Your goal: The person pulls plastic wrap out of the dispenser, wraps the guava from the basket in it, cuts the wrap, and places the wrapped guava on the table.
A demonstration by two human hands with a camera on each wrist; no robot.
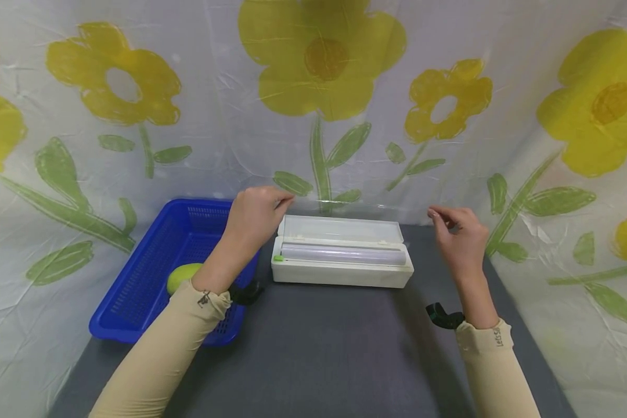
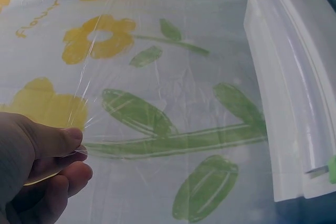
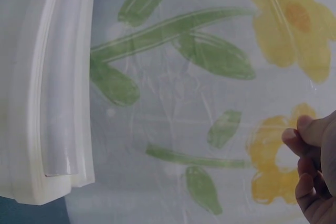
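Observation:
A white cling film dispenser [image 1: 339, 276] stands on the table with its lid raised at the back. Inside lies a roll of clear cling film [image 1: 345, 254]. My left hand [image 1: 258, 213], above the box's left end, pinches thin clear film; its creases [image 2: 86, 85] fan out from the fingertips in the left wrist view. To the right of the box, my right hand [image 1: 461, 235] is raised, thumb and forefinger pinching the film's other side. The sheet is stretched between both hands and is nearly invisible against the flowered backdrop.
On the left is a blue plastic basket [image 1: 128, 313] with a yellow-green round fruit [image 1: 180, 275] in it, partly behind my left forearm. A flowered plastic sheet [image 1: 214, 145] hangs behind and at both sides of the dark grey table [image 1: 334, 354].

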